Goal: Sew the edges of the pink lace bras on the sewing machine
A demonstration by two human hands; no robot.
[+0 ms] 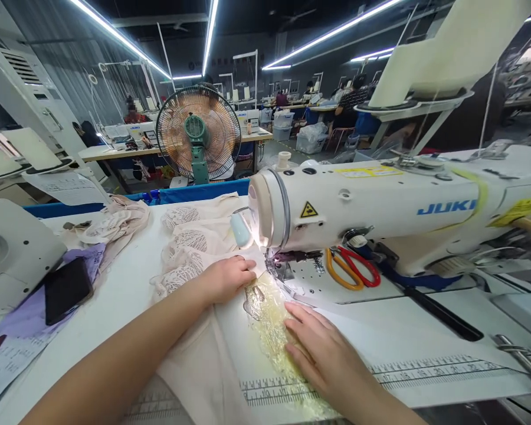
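My left hand [228,278] rests with bent fingers on cream lace-trimmed fabric [194,348], just left of the needle area of a white sewing machine [318,203]. Its fingertips press together on the cloth beside the lit presser foot. Lower and to the right, my right hand [316,348] lies with fingers stretched out. It touches the edge of a crinkled yellowish film or tape [272,339] stuck to the tabletop. More lace pieces [183,242] of the fabric lie bunched beyond my left hand. What sits directly under the presser foot is too small to make out.
Scissors [363,268] with orange and red handles lie under the machine arm. A black-handled tool [445,316] is to their right. On the left are a phone [68,289] and purple cloth [24,316]. A fan [198,133] stands behind the table; people sit farther back.
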